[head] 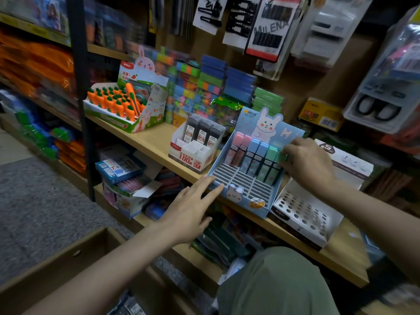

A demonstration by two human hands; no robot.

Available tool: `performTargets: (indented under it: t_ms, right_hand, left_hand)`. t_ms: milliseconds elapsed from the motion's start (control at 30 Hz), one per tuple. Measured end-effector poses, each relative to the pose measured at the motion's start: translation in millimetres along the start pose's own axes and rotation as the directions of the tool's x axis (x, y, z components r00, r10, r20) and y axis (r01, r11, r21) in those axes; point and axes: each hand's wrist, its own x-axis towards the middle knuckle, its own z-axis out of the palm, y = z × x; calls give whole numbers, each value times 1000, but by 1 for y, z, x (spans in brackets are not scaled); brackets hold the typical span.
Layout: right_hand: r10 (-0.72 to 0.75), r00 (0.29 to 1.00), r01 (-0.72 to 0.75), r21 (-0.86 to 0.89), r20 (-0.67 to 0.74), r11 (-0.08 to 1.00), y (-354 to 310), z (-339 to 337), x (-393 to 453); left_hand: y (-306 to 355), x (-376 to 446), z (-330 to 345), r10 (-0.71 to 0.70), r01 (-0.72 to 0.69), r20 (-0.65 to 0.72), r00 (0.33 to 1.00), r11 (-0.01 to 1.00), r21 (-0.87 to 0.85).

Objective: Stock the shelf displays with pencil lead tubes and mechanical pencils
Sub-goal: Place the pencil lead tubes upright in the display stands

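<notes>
My right hand (pixel 306 164) pinches a green lead tube (pixel 282 157) with curled fingers, at the right end of the back row in the blue bunny display box (pixel 238 201). The tube is down among the others there, but I cannot tell if it sits all the way in its slot. My left hand (pixel 191 210) is flat, fingers straight, and the fingertips press on the front left corner of the same box. It holds nothing.

The blue box stands on the wooden shelf (pixel 154 139), tipped back a little. Its back row has pink tubes (pixel 237 148), blue tubes (pixel 255 155) and green tubes (pixel 269 162) standing side by side. The slots in front of them are bare grey strips.

Just to the left is a white display box (pixel 193 158) with dark lead tubes (pixel 201 130) standing in the back part. Just to the right is a white tray with round holes (pixel 304 212). Farther left on the shelf is a box of carrot erasers (pixel 113 105), orange with green tops.

Down low I see a brown cardboard box (pixel 68 258) on the floor by my left arm, and my knee (pixel 277 285) in green cloth.
</notes>
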Motion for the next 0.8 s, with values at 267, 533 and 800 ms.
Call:
performTargets:
  t_ms: [267,533,800]
  right_hand:
    - [-42,999,41,43,9,998,-4,2,-8]
    - [-168,975,214,429,-144,878,-57,-10,-19]
    - [-766,609,432,725,205,537,-225,18,-44]
  left_hand:
    - [-4,0,0,7,-7,38,999,1000,-8]
    - [-11,-35,-5,-11,-12,-90,996,969,-248]
    - [-59,-148,9,-574,657,322,753,676,-334]
